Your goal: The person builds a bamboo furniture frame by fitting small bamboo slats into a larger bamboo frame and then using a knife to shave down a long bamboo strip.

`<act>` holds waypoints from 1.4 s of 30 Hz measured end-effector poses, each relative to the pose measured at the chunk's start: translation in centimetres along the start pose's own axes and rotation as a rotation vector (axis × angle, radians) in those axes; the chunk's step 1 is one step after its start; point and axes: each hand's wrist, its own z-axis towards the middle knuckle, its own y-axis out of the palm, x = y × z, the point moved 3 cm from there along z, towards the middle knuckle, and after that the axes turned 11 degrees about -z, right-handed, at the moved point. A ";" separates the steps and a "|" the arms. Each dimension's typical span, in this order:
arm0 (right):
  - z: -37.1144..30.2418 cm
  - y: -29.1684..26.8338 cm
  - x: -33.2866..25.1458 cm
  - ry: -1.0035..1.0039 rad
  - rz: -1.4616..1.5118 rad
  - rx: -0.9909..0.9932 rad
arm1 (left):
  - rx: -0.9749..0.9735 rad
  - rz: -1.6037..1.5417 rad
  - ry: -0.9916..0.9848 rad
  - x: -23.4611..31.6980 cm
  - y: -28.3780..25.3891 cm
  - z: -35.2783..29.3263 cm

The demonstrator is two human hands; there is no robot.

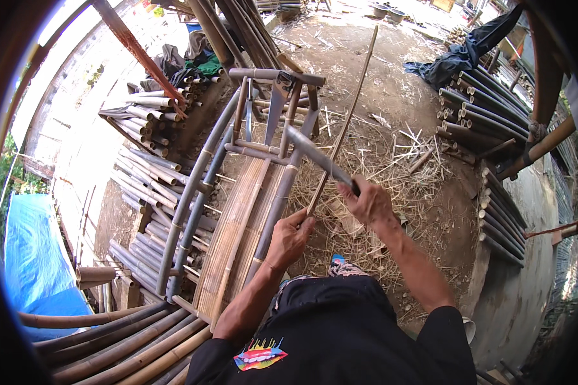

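My left hand point(290, 239) is closed around the lower end of a long, thin bamboo strip point(355, 102), which slants up and away to the right. In my right hand point(372, 204) is the dark handle of a machete point(316, 156). Its broad grey blade, slightly blurred, points up and left and crosses the strip in the picture; whether it touches the strip I cannot tell. Just left of both hands stands a bench-like bamboo frame point(291, 183) with a slatted bamboo surface point(234, 221). At its far end a handsaw point(277, 109) hangs blade down.
Bamboo poles lie stacked at the left point(149, 192) and right point(478, 115), the right stack partly under dark cloth point(465, 61). Thin shavings point(424, 186) litter the ground ahead. Curved bamboo poles point(128, 343) fill the lower left, near a blue tarp point(38, 250).
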 end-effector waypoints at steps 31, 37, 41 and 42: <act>4.6 -8.4 13.0 0.057 -0.070 0.281 | -0.128 0.085 0.055 -8.3 -7.8 -12.1; 6.0 -11.0 16.5 0.151 -0.237 0.345 | -0.148 0.252 0.123 -6.5 -7.4 -12.5; 4.4 -8.2 13.0 -0.252 -0.282 0.372 | -0.172 0.312 0.078 -7.1 -8.4 -12.8; 4.3 -8.2 14.5 -0.231 -0.306 0.421 | -0.193 0.340 0.068 -7.2 -8.6 -12.7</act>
